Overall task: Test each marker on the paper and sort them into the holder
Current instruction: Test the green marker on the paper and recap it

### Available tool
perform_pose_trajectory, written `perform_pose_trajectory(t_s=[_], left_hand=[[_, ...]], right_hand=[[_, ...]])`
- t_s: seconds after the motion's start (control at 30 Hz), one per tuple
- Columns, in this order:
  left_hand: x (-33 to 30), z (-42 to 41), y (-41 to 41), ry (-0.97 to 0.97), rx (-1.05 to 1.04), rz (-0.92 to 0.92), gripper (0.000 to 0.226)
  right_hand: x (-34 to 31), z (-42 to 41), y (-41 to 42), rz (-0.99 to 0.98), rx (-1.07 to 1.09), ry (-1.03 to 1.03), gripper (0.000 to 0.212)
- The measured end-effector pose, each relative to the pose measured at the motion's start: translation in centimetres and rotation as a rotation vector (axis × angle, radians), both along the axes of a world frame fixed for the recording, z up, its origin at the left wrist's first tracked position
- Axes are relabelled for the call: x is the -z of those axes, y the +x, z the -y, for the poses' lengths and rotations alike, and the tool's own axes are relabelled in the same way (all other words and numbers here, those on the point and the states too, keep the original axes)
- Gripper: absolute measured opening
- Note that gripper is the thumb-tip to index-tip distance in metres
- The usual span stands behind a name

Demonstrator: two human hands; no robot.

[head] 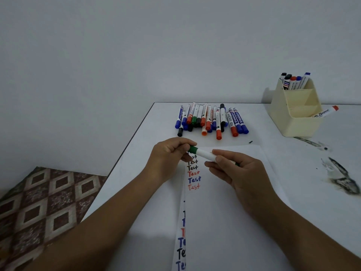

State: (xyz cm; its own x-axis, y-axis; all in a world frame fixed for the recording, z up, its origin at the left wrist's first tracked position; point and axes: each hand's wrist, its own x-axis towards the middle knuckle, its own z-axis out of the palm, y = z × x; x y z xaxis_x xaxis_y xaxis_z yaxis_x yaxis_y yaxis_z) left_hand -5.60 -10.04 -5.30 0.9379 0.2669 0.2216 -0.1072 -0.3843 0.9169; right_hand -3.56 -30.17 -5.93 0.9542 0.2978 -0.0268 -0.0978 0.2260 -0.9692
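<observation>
I hold a white marker with a green cap (203,153) level above the white paper (224,202). My left hand (170,155) pinches the green cap; my right hand (236,171) grips the white barrel. The cap sits on the marker. The paper carries a column of "Test" words in black, red and blue. A pile of several markers (211,120) lies further back on the table. The cream holder (295,112) stands at the back right with several markers upright in its rear compartment and a red-capped marker (325,112) leaning out of its front one.
A second sheet with more "Test" words (180,241) lies under the paper's left edge. Dark ink smears (341,178) stain the white table at right. The table's left edge (125,153) drops to a patterned floor (39,208). A grey wall stands behind.
</observation>
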Motion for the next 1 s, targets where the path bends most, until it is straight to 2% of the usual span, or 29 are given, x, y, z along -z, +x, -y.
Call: perform_pose_trajectory(t_s=[0.07,0.17,0.2,0.3,0.33,0.4,0.47,0.57,0.67,0.73,0.83,1.0], left_hand=[[0.5,-0.5,0.4,0.111,0.018,0.023,0.031],[0.9,-1.2,0.8,0.362,0.021,-0.022,0.019],[1.0,-1.5,0.9,0.444,0.029,-0.068,0.027],[1.6,-1.8,1.4,0.68,0.127,-0.173,0.085],[1.9,-1.8,1.7,0.805,0.151,-0.201,0.098],[2.3,-1.7,2.1,1.043,0.176,-0.282,0.109],[2.5,-1.6,2.3,1.124,0.213,-0.345,0.108],[2.8,-1.7,2.2,1.123,0.264,-0.39,0.103],[3.0,-1.9,2.4,1.133,0.274,-0.403,0.106],[3.2,-1.9,2.6,1.142,0.273,-0.403,0.107],[3.2,-1.9,2.7,1.158,0.271,-0.402,0.111],[3.1,-1.7,2.8,1.159,0.264,-0.42,0.118]], right_hand=[[-0.1,0.1,0.1,0.086,-0.009,-0.124,0.026],[0.2,0.5,0.3,0.472,-0.025,-0.598,0.037],[0.3,0.5,0.2,0.607,0.001,-0.717,0.038],[-0.3,0.9,0.4,0.824,0.069,-0.827,0.038],[-0.6,1.3,0.7,0.873,0.101,-0.86,0.037],[-1.1,2.7,1.9,0.941,0.21,-0.947,0.034],[-1.5,4.7,3.3,0.881,0.317,-1.006,0.032],[-1.7,8.1,5.3,0.69,0.406,-0.98,0.028],[-0.5,12.1,7.2,0.684,0.468,-1.21,0.022],[0.1,14.5,7.8,0.622,0.501,-1.29,0.02],[0.7,16.9,8.0,0.552,0.557,-1.282,0.022],[1.8,18.5,7.9,0.504,0.59,-1.313,0.013]])
